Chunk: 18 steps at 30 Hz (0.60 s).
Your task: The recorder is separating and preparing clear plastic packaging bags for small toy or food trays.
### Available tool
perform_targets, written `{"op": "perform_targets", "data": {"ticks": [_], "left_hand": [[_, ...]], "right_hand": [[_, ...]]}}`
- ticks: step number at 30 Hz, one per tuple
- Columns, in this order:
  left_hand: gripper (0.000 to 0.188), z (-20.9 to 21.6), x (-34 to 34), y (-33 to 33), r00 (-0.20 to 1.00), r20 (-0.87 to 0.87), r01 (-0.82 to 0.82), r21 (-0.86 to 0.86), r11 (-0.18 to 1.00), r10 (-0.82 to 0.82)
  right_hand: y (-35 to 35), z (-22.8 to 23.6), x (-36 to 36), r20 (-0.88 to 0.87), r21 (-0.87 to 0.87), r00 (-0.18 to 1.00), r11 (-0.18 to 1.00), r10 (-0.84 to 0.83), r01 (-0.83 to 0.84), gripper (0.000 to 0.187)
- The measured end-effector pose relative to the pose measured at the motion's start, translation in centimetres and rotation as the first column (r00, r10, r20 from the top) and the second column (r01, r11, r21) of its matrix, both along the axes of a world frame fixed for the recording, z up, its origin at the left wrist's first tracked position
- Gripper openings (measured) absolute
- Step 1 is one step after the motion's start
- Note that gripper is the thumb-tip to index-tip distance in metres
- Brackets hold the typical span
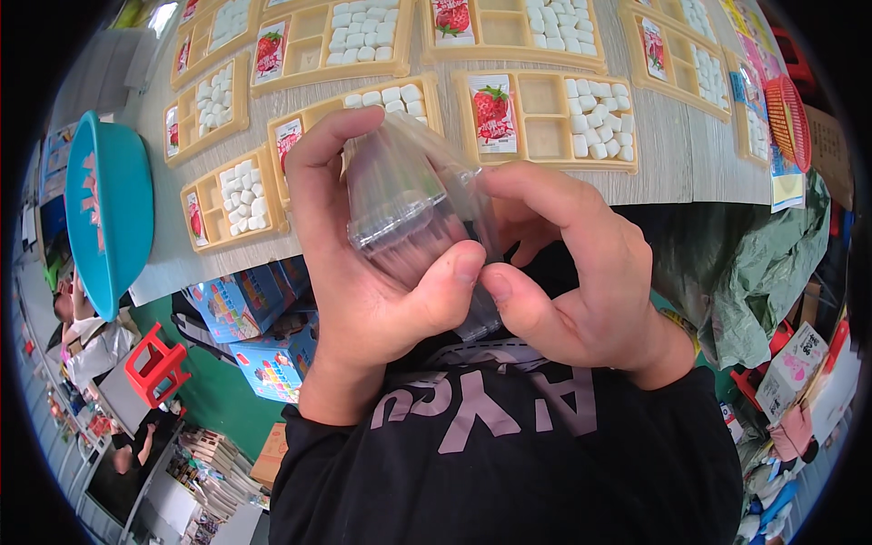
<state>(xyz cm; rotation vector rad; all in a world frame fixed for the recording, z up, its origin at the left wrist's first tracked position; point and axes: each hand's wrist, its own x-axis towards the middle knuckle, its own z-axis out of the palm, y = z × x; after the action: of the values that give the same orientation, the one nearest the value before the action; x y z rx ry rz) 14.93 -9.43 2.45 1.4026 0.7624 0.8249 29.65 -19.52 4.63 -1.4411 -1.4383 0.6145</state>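
The table [690, 188] spreads before me, a teal basin [123, 218] at its left edge, cream trays [545, 143] across its top. Over its near edge, my left hand [359, 304] wraps a clear plastic stack [395, 173]; my right hand [586, 291] grips its side. I seem to be separating layers; the next move calls for a light peel. Strawberry sachets [493, 113] and white pieces [599, 118] sit on the table.

Left hand [368, 300] and right hand [590, 282] curled, thumb tips [468, 263] side by side
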Motion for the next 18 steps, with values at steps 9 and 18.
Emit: {"op": "perform_targets", "data": {"ticks": [9, 18], "left_hand": [[0.094, 0.20, -0.05, -0.19, 1.000, -0.030, -0.007, 0.014, 1.000, 0.008], [0.092, 0.02, -0.20, -0.12, 1.000, -0.023, -0.002, 0.041, 0.999, 0.003]], "right_hand": [[-0.20, -0.20, -0.14, -0.066, -0.036, 0.998, 0.999, -0.001, -0.001, 0.050], [-0.17, -0.08, -0.24, -0.093, -0.043, 0.996, 0.999, -0.009, 0.005, 0.047]]}}
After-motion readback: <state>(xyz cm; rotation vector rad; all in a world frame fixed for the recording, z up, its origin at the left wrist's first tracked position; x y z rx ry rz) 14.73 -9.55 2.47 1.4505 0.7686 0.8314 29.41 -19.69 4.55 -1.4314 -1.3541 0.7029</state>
